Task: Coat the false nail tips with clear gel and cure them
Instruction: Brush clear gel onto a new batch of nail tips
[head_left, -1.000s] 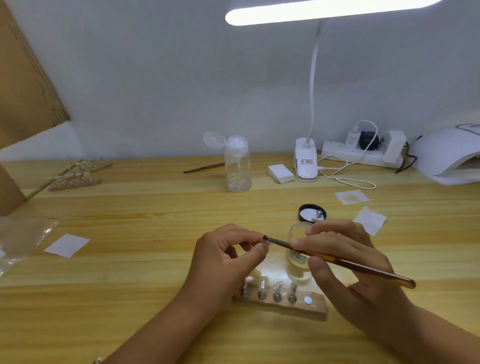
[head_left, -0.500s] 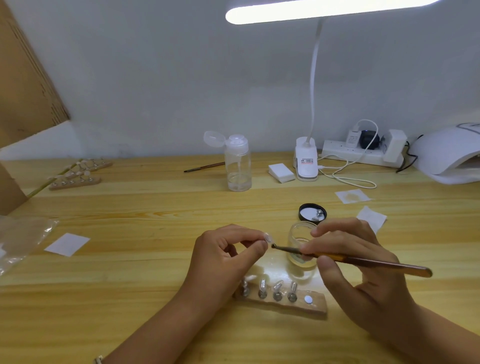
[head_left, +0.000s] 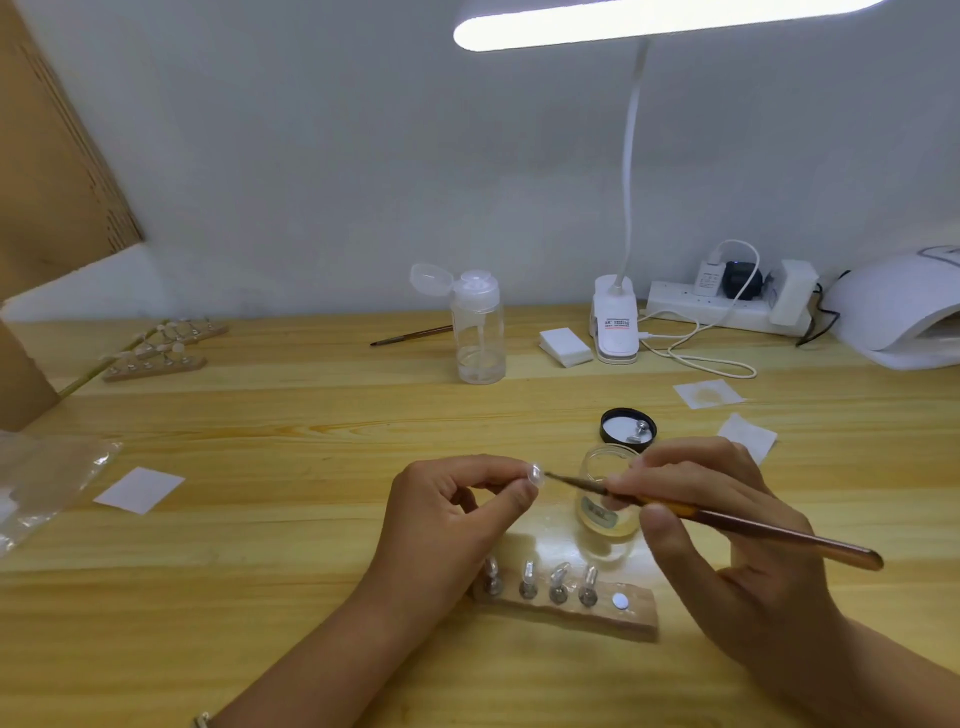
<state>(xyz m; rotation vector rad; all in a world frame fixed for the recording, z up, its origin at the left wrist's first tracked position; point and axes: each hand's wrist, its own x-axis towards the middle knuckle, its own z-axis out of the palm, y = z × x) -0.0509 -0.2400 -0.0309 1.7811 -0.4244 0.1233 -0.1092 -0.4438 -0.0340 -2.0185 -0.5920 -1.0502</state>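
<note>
L hand (head_left: 447, 512) is pinching the tip (head_left: 535, 474), R hand (head_left: 696, 499) is gripping the brush (head_left: 727, 519); bristles are meeting the tip from its right, handle trailing down-right.

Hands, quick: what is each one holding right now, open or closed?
Left hand: closed, pinching a clear nail tip between thumb and forefinger.
Right hand: closed around the brush, bristles at the nail tip.
</note>
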